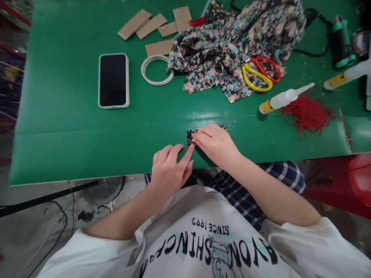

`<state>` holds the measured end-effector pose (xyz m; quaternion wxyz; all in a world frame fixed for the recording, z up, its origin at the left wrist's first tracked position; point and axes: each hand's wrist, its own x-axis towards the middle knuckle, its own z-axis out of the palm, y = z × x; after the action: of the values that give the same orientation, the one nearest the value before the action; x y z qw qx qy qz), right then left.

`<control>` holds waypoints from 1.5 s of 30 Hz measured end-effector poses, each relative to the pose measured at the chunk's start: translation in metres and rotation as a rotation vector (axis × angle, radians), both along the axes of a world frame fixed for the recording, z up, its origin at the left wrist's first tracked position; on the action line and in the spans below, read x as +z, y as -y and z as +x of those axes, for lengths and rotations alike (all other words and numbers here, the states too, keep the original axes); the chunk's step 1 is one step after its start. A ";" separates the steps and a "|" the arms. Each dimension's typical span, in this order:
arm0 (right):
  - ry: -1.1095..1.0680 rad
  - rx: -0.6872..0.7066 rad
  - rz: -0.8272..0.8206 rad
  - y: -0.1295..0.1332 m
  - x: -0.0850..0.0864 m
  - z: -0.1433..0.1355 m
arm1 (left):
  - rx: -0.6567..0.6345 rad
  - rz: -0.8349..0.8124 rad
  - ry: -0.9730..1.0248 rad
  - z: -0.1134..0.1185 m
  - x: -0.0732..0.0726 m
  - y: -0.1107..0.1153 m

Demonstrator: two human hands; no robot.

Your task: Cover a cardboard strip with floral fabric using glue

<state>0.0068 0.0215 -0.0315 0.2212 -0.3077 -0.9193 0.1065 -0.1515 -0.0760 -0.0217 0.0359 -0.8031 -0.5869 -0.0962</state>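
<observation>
A small strip of dark floral fabric (189,136) lies flat on the green table (72,146) near its front edge. My right hand (216,143) covers the middle of the strip, its fingers held together and gripping the near edge. From the left, my left hand (170,166) reaches in with its fingers apart. Its index fingertip touches the strip's lower left corner beside my right fingertips. Much of the strip is hidden under my right hand, so I cannot tell whether anything lies inside it.
Beyond my hands are a phone (113,80), a tape roll (157,81), cardboard pieces (135,24) and crumpled floral cloth (208,46) with red-and-yellow scissors (257,82) on it. To the right stand a glue bottle (278,102), another glue bottle (344,76) and red threads (308,112).
</observation>
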 end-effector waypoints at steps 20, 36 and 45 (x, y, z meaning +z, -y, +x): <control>-0.041 0.012 -0.089 0.001 -0.001 0.006 | 0.049 0.031 0.363 -0.003 -0.002 -0.027; -0.120 0.013 -0.078 0.000 -0.002 0.005 | 0.054 -0.060 0.344 -0.004 0.002 -0.037; -0.032 -0.066 -0.114 0.003 0.003 -0.002 | 0.144 -0.143 0.435 -0.004 0.005 -0.042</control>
<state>0.0046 0.0189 -0.0281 0.2216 -0.3484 -0.8973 0.1561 -0.1557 -0.0345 -0.0165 -0.1417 -0.7200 -0.6420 -0.2221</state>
